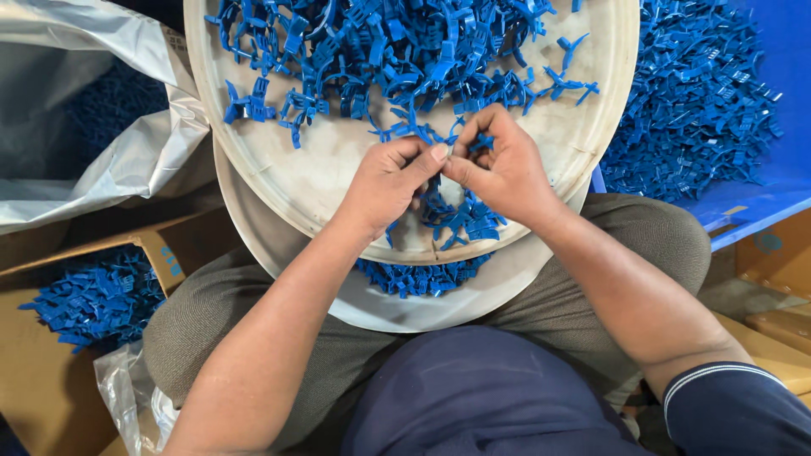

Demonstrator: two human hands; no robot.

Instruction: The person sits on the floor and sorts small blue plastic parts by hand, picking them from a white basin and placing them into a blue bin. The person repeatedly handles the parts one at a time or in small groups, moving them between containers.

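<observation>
My left hand [384, 181] and my right hand [503, 165] meet fingertip to fingertip over the near part of a round cream tray [270, 181] on my lap. Both pinch one small blue plastic piece [452, 152], mostly hidden by the fingers. A heap of blue plastic pieces [380, 46] covers the far half of the tray. A few more blue pieces [460, 218] lie just under my hands. A second cream tray [270, 253] sits below the first, with blue pieces [418, 277] on its near side.
A blue crate [760, 181] at right holds a big pile of blue parts [693, 101]. A cardboard box [34, 355] at left holds more blue pieces [97, 295]. A large clear plastic bag [93, 127] lies at upper left. More cardboard [773, 262] is at right.
</observation>
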